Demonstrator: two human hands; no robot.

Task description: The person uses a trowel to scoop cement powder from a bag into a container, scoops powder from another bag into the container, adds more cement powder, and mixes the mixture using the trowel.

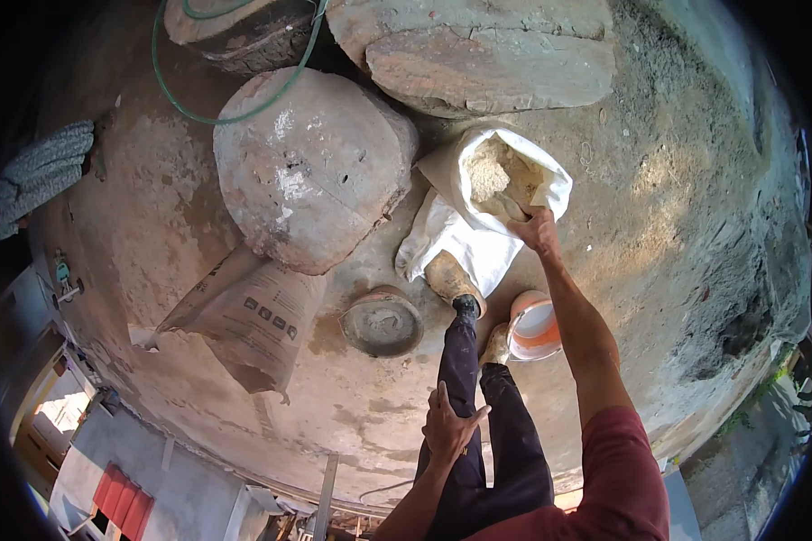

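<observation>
My right hand (538,231) is at the near rim of an open white sack (558,191), its fingers closed round the handle of a scoop-like tool (514,209). The tool's far end is in the pale, crumbly powder (489,174) inside the sack, so its shape is partly hidden. My left hand (447,431) rests by my left leg, fingers spread and holding nothing. Loose white sack cloth (465,252) lies on the floor beside my left boot (448,276). Close to my right foot stands an orange-and-white bucket (534,326).
A shallow round basin (383,323) with grey residue sits left of my feet. Beyond it lies a torn brown paper bag (262,316). A large round stone-like block (311,171), a second big slab (492,68) and a green hose (216,119) are at the far side.
</observation>
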